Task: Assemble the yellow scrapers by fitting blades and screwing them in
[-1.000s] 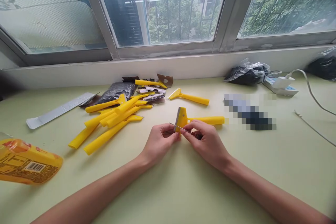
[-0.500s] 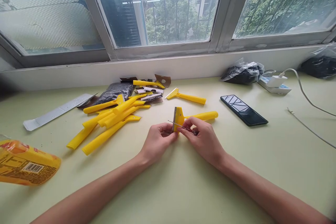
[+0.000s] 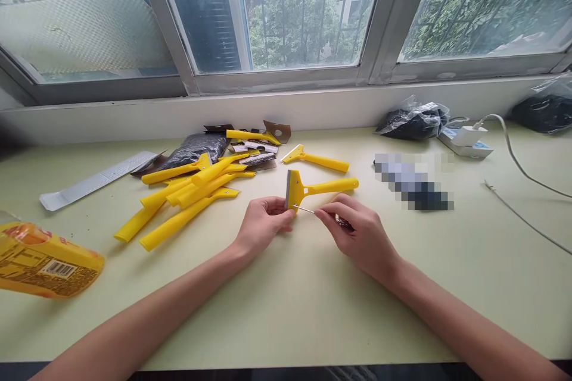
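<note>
Pale table point(image 3: 286, 309): left hand point(image 3: 261, 226) steadies scraper point(image 3: 313, 187); right hand point(image 3: 357, 232) pinches screwdriver point(image 3: 308, 210).

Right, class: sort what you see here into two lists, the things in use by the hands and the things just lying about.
In use:
- left hand, steadying the yellow scraper
- right hand, holding a thin screwdriver with its tip at the scraper head

Lying about:
- pile of yellow scrapers
- single scraper
- yellow packet
- grey strip
- black bags
- charger and cable
</note>
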Motion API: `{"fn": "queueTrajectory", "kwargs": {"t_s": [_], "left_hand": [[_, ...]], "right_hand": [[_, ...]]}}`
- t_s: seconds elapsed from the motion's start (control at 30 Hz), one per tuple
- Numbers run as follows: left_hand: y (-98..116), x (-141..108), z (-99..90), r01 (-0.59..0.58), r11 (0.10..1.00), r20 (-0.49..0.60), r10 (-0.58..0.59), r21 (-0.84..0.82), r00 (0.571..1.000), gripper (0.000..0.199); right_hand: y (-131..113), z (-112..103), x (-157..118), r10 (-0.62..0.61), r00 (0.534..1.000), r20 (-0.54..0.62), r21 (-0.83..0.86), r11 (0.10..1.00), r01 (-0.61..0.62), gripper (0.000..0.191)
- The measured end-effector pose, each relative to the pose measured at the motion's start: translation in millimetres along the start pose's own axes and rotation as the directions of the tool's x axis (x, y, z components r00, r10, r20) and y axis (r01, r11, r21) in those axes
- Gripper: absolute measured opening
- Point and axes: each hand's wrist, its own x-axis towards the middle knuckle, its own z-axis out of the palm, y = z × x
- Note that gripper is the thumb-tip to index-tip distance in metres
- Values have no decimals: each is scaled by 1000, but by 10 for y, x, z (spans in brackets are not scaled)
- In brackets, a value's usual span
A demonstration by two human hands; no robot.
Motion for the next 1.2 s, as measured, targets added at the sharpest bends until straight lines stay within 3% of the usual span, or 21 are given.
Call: {"fn": "queueTrajectory", "kwargs": {"t_s": [0.1, 0.3, 0.93, 1.2], "left_hand": [[-18, -3, 9, -15, 1000, -4, 15, 6, 1000, 34], [-20, -10, 20, -35, 999, -8, 35, 9, 999, 34], [-47, -14, 13, -48, 999, 0, 48, 14, 999, 33], [-102, 30, -3, -147, 983, -40, 152, 109, 988, 24]], "right_hand": [[6, 12, -9, -69, 998, 12, -54, 996, 70, 17], [6, 26, -19, -54, 998, 24, -174, 983, 57, 24], [6, 5, -14, -65, 996, 54, -295, 952, 78, 27], [-4, 33, -10, -1, 999, 33, -289, 957, 11, 29]]}}
